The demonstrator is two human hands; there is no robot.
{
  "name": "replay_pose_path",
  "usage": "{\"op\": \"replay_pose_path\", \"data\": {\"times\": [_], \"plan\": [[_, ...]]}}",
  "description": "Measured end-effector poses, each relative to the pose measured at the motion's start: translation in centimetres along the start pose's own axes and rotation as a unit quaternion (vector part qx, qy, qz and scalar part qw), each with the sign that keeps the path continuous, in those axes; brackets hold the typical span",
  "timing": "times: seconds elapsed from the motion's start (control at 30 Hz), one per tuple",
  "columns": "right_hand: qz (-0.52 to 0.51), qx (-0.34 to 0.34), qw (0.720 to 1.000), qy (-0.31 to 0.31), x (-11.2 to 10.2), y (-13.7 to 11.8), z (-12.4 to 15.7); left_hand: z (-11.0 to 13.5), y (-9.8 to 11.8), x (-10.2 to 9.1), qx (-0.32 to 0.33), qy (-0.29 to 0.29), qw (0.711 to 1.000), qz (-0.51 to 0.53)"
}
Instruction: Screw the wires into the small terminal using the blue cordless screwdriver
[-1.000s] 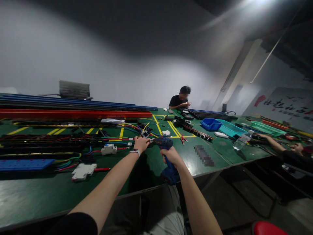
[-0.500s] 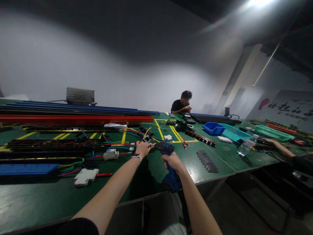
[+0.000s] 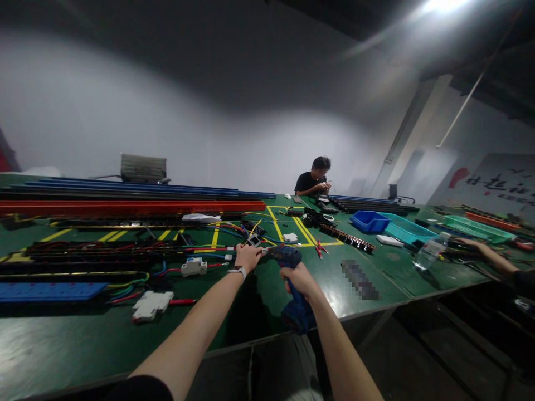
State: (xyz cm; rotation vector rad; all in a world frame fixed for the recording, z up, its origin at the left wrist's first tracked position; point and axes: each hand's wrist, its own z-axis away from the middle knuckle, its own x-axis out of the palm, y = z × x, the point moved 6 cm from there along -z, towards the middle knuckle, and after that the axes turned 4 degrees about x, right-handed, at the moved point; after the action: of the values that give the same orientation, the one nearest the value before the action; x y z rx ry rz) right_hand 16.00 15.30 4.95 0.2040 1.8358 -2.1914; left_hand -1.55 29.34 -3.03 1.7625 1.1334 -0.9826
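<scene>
My right hand [image 3: 301, 280] is wrapped around the grip of a blue cordless drill [image 3: 296, 301], its chuck pointing left. Just off the tip of the drill, my left hand [image 3: 248, 258] has its fingers closed at a small dark module with a square, pale-rimmed face [image 3: 253, 240]. Coloured wires [image 3: 217, 250] run left from that module. Whether the bit touches the module or a screw is too small to make out. Left of my left hand lie a white circuit breaker [image 3: 194, 267] and, nearer me, a second white breaker [image 3: 151, 305] with a red lead.
Long dark strips with wires and a blue socket strip [image 3: 54, 291] cover the left of the green table [image 3: 234, 326]. Red-handled pliers [image 3: 320, 248], a blue bin [image 3: 370, 221], a teal tray [image 3: 403, 227] and a water bottle [image 3: 430, 252] stand rightward. Co-workers sit opposite and at right.
The whole view has shifted slightly, so things sit a little farther right and lower. Both hands keep their places at the module and the drill.
</scene>
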Motion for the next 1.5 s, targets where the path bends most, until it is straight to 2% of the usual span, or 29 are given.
{"op": "replay_pose_path", "data": {"times": [0.3,0.8,1.5], "plan": [[-0.007,-0.016,1.0,-0.003,0.1,0.0,-0.2,0.2,0.2,-0.4,0.002,-0.003,1.0,-0.005],[-0.009,-0.001,1.0,0.0,-0.1,0.6,-0.6,0.1,-0.1,0.0,0.008,-0.007,1.0,0.005],[-0.01,-0.021,1.0,-0.018,0.0,0.8,-1.0,0.1,-0.3,0.4,0.007,-0.005,1.0,-0.01]]}}
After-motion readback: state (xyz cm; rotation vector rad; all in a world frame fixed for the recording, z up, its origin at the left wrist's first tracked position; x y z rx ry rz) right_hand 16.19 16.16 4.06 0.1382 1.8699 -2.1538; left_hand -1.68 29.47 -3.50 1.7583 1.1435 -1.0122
